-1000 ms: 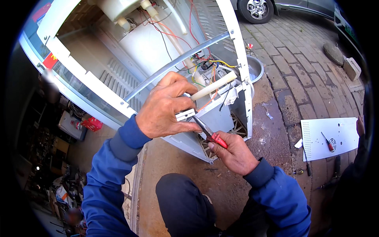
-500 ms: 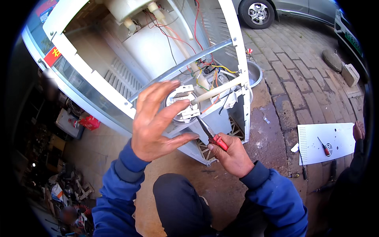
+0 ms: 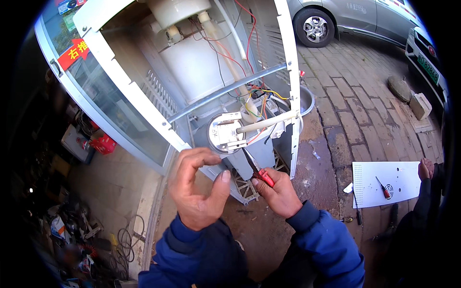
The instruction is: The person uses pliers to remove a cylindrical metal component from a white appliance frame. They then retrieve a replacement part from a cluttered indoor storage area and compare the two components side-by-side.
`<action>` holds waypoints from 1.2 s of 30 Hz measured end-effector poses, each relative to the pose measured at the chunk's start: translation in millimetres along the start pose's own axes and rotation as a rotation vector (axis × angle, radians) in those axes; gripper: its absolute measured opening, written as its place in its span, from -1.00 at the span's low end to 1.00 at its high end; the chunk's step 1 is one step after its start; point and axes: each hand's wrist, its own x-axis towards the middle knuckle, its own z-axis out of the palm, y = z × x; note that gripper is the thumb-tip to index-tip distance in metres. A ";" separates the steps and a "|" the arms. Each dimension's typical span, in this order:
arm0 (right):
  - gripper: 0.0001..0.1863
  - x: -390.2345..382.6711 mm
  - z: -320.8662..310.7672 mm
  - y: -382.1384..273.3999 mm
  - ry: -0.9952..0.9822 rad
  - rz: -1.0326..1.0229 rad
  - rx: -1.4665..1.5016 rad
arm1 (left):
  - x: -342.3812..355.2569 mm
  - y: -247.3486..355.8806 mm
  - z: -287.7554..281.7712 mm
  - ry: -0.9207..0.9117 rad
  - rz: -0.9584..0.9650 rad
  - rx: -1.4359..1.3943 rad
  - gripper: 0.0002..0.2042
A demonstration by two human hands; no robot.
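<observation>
My right hand (image 3: 280,193) is closed on the red handles of a pair of pliers (image 3: 262,176). The slim metal jaws point up and reach the lower edge of a round metal-topped part (image 3: 224,135), though their tips are hard to make out. White clips sit on that round part, and a pale hose (image 3: 269,120) runs from it to the right. My left hand (image 3: 200,189) is open just below the round part, fingers curved and apart, holding nothing. All this sits at the front of an opened white appliance cabinet (image 3: 144,108).
Loose coloured wires (image 3: 261,98) lie behind the hose, below a metal crossbar (image 3: 225,92). A metal basin (image 3: 307,100) stands right of the cabinet. Farther right, a screwdriver (image 3: 385,192) rests on a white perforated panel (image 3: 365,178) beside another person's hand (image 3: 425,169). Parked cars (image 3: 348,21) stand behind.
My left hand has come away from the round part and dropped lower, uncovering its top. My right hand keeps the pliers at its lower edge. The view has shifted slightly.
</observation>
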 end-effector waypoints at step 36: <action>-0.79 2.8 6.4 4.0 0.082 -0.156 -0.014 | 88.2 -9.7 3.9 -0.780 0.365 0.440 -0.54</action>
